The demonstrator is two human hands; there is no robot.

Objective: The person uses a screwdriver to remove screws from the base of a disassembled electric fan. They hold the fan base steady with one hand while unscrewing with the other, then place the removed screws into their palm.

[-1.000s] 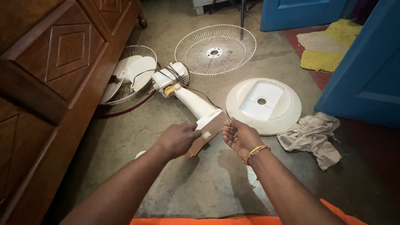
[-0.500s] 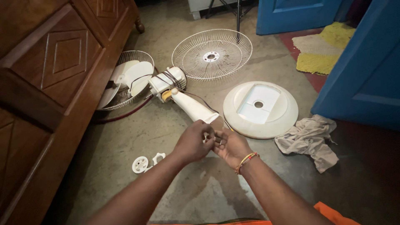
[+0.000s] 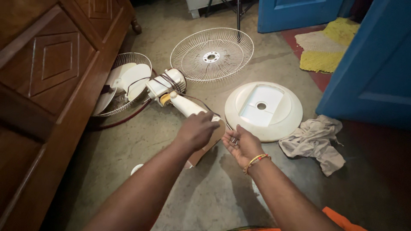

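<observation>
Left hand point(image 3: 198, 129) is curled palm-down over the lower end of the white fan stand column point(image 3: 188, 107), gripping it near a brown flat piece point(image 3: 209, 143) that sits under the hand; exact grip on the brown piece can't be told. Right hand point(image 3: 242, 145) is palm-up, fingers loosely cupped, with small metal screws point(image 3: 233, 140) resting in the palm, just beside the left hand's knuckles.

The column lies on the concrete floor point(image 3: 171, 188), running up-left to the fan motor head point(image 3: 165, 87), which has loose wires on it. Rear guard with white blades point(image 3: 124, 83) leans against the wooden cabinet point(image 3: 47, 81) at left. Front wire guard point(image 3: 212, 53) lies flat further out. Round white fan base point(image 3: 263, 110) sits right of the hands, underside up, near a crumpled grey cloth point(image 3: 314, 143). A small white round part point(image 3: 137, 168) is partly hidden under the left forearm. Blue door point(image 3: 372, 72) at right, yellow mat point(image 3: 325, 47) beyond.

Risks, as judged: the cupped palm is shallow, so a tilt could spill the screws onto the dim floor, where they would be hard to find. Tugging the column could strain the exposed wires at the motor head.
</observation>
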